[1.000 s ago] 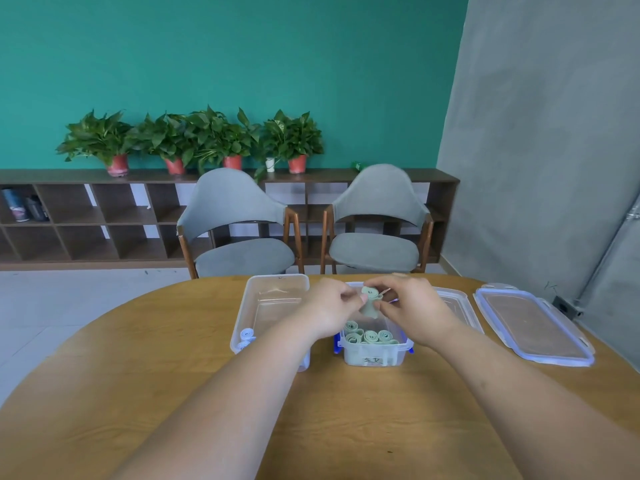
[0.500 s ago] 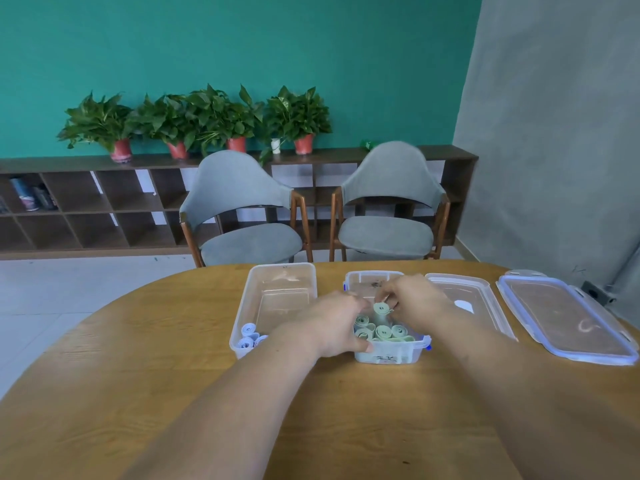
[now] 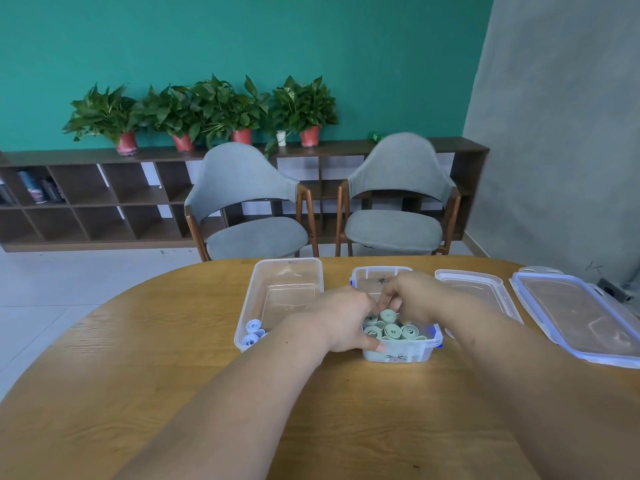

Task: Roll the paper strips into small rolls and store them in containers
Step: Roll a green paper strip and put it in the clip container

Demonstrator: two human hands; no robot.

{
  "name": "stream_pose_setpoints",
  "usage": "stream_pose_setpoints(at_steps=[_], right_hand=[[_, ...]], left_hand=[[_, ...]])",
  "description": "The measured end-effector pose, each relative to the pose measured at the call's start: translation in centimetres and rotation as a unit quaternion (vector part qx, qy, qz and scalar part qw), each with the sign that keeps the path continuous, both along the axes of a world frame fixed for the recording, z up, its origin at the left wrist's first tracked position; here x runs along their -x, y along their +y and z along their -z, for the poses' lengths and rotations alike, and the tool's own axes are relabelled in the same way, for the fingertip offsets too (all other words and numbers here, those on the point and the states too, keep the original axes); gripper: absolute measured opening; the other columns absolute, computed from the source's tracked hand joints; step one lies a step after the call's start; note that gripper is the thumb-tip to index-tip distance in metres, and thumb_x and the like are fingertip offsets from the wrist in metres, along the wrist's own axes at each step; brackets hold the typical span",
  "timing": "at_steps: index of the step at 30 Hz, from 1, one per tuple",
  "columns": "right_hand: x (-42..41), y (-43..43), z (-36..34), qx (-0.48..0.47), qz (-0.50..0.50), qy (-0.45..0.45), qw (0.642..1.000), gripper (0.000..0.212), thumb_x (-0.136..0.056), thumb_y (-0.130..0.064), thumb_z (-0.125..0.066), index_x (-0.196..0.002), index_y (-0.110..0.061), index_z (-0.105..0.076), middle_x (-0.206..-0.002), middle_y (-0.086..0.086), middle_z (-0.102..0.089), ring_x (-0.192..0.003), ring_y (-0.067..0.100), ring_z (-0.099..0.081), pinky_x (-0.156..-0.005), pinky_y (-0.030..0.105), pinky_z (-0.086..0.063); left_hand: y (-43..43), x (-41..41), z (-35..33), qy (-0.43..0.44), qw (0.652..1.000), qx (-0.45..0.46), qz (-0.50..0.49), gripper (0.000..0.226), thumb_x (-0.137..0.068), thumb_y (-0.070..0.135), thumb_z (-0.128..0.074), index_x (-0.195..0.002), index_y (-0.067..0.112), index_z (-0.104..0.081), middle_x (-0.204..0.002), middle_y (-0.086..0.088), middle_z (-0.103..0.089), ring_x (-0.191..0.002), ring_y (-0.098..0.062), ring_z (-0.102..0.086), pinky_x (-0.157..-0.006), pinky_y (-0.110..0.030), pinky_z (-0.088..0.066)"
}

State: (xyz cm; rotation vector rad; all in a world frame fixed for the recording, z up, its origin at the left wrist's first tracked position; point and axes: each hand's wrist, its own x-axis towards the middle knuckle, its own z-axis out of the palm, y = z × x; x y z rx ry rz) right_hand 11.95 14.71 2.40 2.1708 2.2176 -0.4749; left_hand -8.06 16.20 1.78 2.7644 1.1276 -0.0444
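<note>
Green rolls (image 3: 393, 331) stand packed on end in the small container (image 3: 398, 355) on the table (image 3: 173, 375), directly under both hands. The right grip (image 3: 415, 299) closes curled fingertips on the topmost roll (image 3: 388, 315), and the left grip (image 3: 341, 320) clasps the container's near left corner, thumb along its front wall. Just left of the left grip sits a larger clear container (image 3: 284, 271) with pale blue rolls (image 3: 252, 332); right of the right grip lie a small lid (image 3: 481, 289) and a large lid (image 3: 581, 317).

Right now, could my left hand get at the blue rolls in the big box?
Probably yes: the big box has no lid on, and the blue rolls lie uncovered in its near corner, close to your left hand.
</note>
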Motion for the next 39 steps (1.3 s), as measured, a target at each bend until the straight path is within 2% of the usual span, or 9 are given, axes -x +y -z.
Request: stream_pose_setpoints(at_steps=[3,7,11,16,19,23,29,32,39], right_hand=[[0.1,-0.2,-0.4,0.021,-0.009,0.008,1.000,0.041,-0.083,-0.001,-0.076,-0.101,-0.037,-0.075,-0.094,-0.016,-0.074,-0.091,0.006,-0.066,-0.071,0.019,-0.051],[0.2,-0.5,-1.0,0.033,-0.021,0.012,0.999,0.033,-0.091,-0.012,-0.068,-0.111,-0.037,-0.076,-0.099,-0.019,-0.068,-0.096,0.009,-0.064,-0.076,0.021,-0.050],[-0.1,-0.8,-0.8,0.014,-0.014,0.030,0.999,0.024,-0.098,-0.021,-0.065,-0.109,-0.039,-0.076,-0.102,-0.016,-0.070,-0.095,0.007,-0.064,-0.071,0.018,-0.046],[-0.1,-1.2,0.5,-0.020,0.001,0.071,0.997,0.022,-0.099,-0.015,-0.067,-0.107,-0.033,-0.076,-0.103,-0.013,-0.070,-0.096,0.006,-0.066,-0.069,0.012,-0.044],[-0.3,-1.3,0.7,-0.022,0.013,0.094,0.995,0.022,-0.097,-0.017,-0.069,-0.099,-0.039,-0.074,-0.098,-0.016,-0.070,-0.095,0.004,-0.067,-0.074,0.016,-0.049],[-0.2,-1.3,1.2,-0.024,0.010,0.071,0.997,0.021,-0.098,-0.018,-0.068,-0.108,-0.035,-0.076,-0.111,-0.010,-0.068,-0.100,0.010,-0.067,-0.089,0.029,-0.056],[0.0,-1.3,0.7,-0.018,-0.005,0.044,0.999,0.028,-0.099,-0.014,-0.064,-0.121,-0.028,-0.074,-0.113,-0.007,-0.072,-0.103,0.012,-0.067,-0.090,0.026,-0.054],[0.0,-1.3,0.9,-0.022,-0.001,0.044,0.999,0.028,-0.101,-0.016,-0.060,-0.122,-0.029,-0.074,-0.116,-0.006,-0.070,-0.103,0.013,-0.065,-0.087,0.027,-0.054],[0.3,-1.1,1.4,-0.051,0.003,0.027,0.998,0.033,-0.105,-0.016,-0.051,-0.123,-0.032,-0.074,-0.131,-0.002,-0.061,-0.095,0.016,-0.060,-0.064,0.021,-0.041]], left_hand=[[0.4,-0.1,0.5,0.012,1.000,-0.004,0.010,0.064,-0.077,0.073,-0.073,-0.122,0.028,-0.070,-0.117,0.005,-0.070,-0.111,-0.022,-0.062,-0.091,-0.044,-0.057],[0.6,-0.2,0.7,0.015,1.000,-0.007,0.014,0.063,-0.078,0.073,-0.072,-0.120,0.027,-0.071,-0.117,0.007,-0.070,-0.110,-0.021,-0.063,-0.089,-0.044,-0.058],[0.4,-0.3,0.6,0.020,1.000,-0.002,0.010,0.063,-0.080,0.072,-0.072,-0.122,0.026,-0.071,-0.119,0.005,-0.070,-0.112,-0.021,-0.063,-0.090,-0.045,-0.057],[0.0,-0.5,0.1,0.038,0.999,-0.003,0.003,0.062,-0.082,0.070,-0.072,-0.118,0.020,-0.071,-0.120,0.000,-0.070,-0.112,-0.024,-0.064,-0.090,-0.046,-0.057],[-0.1,-0.5,-0.1,0.040,0.999,-0.002,0.003,0.062,-0.083,0.069,-0.072,-0.120,0.020,-0.070,-0.121,-0.002,-0.069,-0.111,-0.024,-0.064,-0.091,-0.046,-0.057],[-0.2,-0.6,-0.2,0.043,0.999,0.003,0.002,0.062,-0.082,0.069,-0.073,-0.121,0.020,-0.070,-0.119,-0.001,-0.070,-0.111,-0.024,-0.064,-0.091,-0.046,-0.058],[-0.4,-0.6,-0.7,0.038,0.999,0.017,-0.001,0.065,-0.084,0.064,-0.076,-0.131,0.021,-0.067,-0.125,-0.003,-0.068,-0.115,-0.024,-0.062,-0.094,-0.044,-0.056],[-0.4,-0.6,-0.8,0.028,0.999,0.026,-0.002,0.074,-0.083,0.064,-0.078,-0.143,0.024,-0.061,-0.134,0.001,-0.063,-0.123,-0.023,-0.057,-0.098,-0.042,-0.054],[-0.6,-0.7,-1.3,0.030,0.999,0.027,-0.005,0.074,-0.081,0.062,-0.080,-0.141,0.022,-0.061,-0.127,-0.002,-0.064,-0.116,-0.025,-0.060,-0.094,-0.044,-0.056]])
